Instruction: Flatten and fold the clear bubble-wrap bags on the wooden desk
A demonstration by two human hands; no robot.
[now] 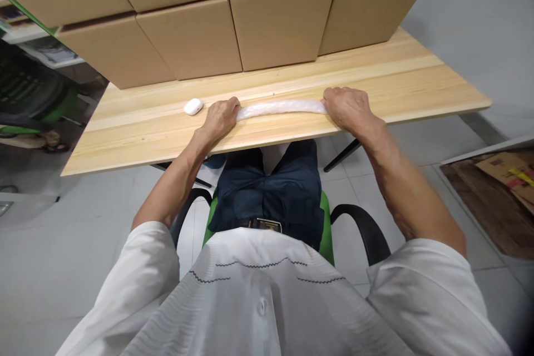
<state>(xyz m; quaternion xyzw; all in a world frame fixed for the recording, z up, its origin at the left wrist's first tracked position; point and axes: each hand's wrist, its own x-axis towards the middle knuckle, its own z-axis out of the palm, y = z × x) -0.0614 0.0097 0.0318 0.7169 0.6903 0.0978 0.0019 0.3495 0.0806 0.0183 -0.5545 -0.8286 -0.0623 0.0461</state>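
A long, narrow roll of white bubble wrap (281,107) lies across the front part of a light wooden table (417,83). My left hand (220,118) is closed round its left end, fingers curled over it. My right hand (348,108) is closed over its right end, knuckles up. The roll stretches straight between the two hands and rests on the tabletop. A small white earbud case (193,106) sits on the table just left of my left hand, not touching it.
Stacked brown cardboard boxes (233,28) fill the back of the table. I sit on a green chair with black armrests (367,228). Flattened cardboard (504,178) lies on the floor at right; shelving and a green chair stand at far left.
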